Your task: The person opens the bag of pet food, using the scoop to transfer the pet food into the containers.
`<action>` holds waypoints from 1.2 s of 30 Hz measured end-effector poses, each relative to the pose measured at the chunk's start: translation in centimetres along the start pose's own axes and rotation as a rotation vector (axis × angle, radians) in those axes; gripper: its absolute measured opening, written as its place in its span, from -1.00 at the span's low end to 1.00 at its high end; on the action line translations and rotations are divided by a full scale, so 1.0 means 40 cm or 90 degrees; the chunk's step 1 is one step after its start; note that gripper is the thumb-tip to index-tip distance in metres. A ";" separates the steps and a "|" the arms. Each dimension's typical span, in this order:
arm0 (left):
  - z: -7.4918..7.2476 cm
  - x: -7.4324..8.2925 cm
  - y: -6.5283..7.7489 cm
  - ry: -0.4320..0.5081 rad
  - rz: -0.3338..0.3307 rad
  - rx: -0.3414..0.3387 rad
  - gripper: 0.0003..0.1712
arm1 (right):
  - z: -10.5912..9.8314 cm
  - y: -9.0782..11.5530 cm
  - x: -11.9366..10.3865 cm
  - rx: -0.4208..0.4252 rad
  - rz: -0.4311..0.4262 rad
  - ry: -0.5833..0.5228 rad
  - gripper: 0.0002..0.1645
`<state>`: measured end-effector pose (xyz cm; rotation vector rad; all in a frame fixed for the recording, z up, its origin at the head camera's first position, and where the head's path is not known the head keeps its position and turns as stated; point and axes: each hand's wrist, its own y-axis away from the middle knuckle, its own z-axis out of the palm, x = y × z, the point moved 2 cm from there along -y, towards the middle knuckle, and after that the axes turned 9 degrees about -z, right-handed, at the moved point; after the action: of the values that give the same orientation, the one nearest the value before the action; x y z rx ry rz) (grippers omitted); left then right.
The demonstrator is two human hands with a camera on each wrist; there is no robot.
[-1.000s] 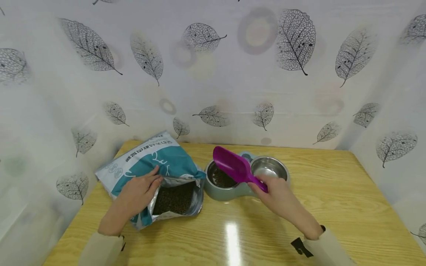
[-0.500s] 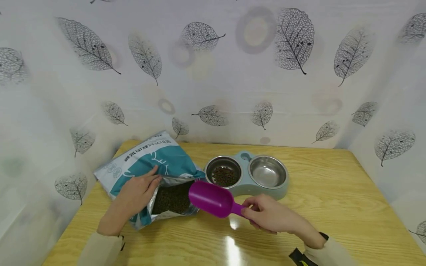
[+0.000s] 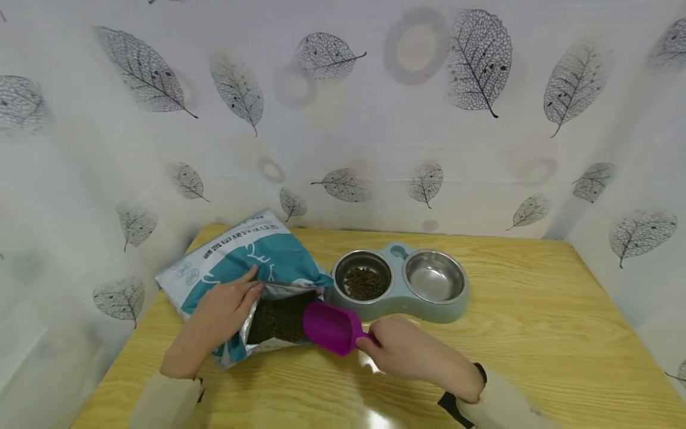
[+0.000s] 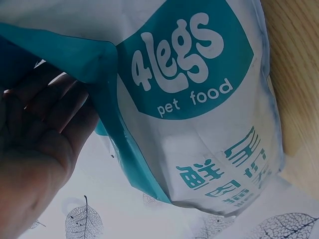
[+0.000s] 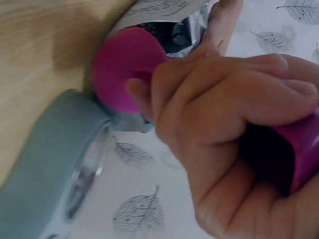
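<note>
A white and teal pet food bag (image 3: pixel 284 256) lies on its side at the left, mouth towards me, brown kibble (image 3: pixel 278 319) showing inside. My left hand (image 3: pixel 220 316) rests on it beside the mouth. The left wrist view has that hand's fingers (image 4: pixel 60 107) fairly straight along the teal fold. My right hand (image 3: pixel 404 348) grips the handle of a magenta scoop (image 3: pixel 329 330). The scoop's front edge overlaps the right side of the bag's mouth, and no kibble shows in it. Seen from the right wrist, fingers (image 5: pixel 214 99) curl round the handle.
Right of the bag stands a blue-grey double pet bowl (image 3: pixel 399 298). Its left steel bowl (image 3: pixel 340 268) holds some kibble; the right steel bowl (image 3: pixel 434 277) shows bare metal. The wooden table (image 3: pixel 536 333) meets a leaf-patterned curtain (image 3: pixel 375 131) at the back.
The scoop, tilted over the left bowl a second ago, has come down and left to the bag's mouth with my right hand. My left hand and the bag stay put.
</note>
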<state>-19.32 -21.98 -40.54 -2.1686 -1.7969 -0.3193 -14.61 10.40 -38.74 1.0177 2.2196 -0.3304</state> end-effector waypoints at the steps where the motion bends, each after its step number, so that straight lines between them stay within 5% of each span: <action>1: 0.000 0.000 0.000 0.000 0.000 0.001 -0.50 | -0.002 -0.008 -0.011 -0.007 0.000 0.011 -0.44; 5: 0.000 0.003 -0.001 -0.001 0.000 0.001 -0.51 | -0.007 -0.049 -0.041 -0.060 0.034 -0.002 -0.38; 13: 0.004 0.003 -0.001 0.002 0.000 0.009 -0.48 | 0.009 -0.110 -0.002 -0.133 0.107 -0.175 -0.38; 29: -0.001 0.009 0.002 0.002 -0.005 0.000 -0.47 | 0.037 0.004 0.101 -0.082 0.137 -0.370 -0.39; 36: 0.001 0.009 0.003 0.005 -0.006 0.004 -0.47 | 0.052 0.037 0.138 -0.074 0.100 -0.414 -0.41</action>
<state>-19.12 -21.68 -40.44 -2.1519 -1.8019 -0.3244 -15.16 13.60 -43.86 0.8602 1.5478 -0.3910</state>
